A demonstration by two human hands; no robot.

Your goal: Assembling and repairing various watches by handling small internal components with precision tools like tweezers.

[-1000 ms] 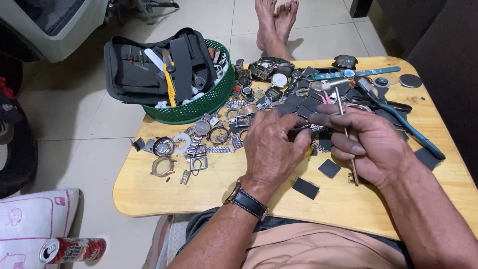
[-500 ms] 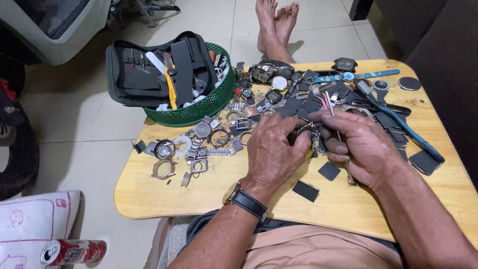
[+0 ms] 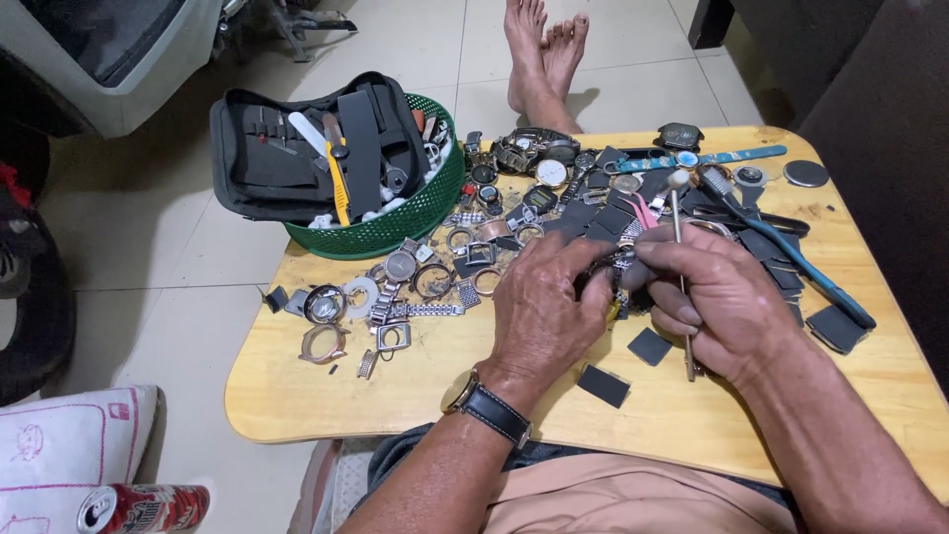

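Head view: both hands meet at table (image 3: 297, 396) centre, left hand (image 3: 544, 311) pinching a watch band (image 3: 615, 269), right hand (image 3: 722, 297) clamped on a pin tool (image 3: 680, 237) pointing twelve o'clock; band-fitting underway, steady alignment needed.

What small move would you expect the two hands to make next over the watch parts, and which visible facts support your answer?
Probably a slight turn of the thin metal tool toward the small watch part. The left hand and right hand meet around that part above the wooden table, and the right hand holds the tool upright beside it, not yet clearly engaged.
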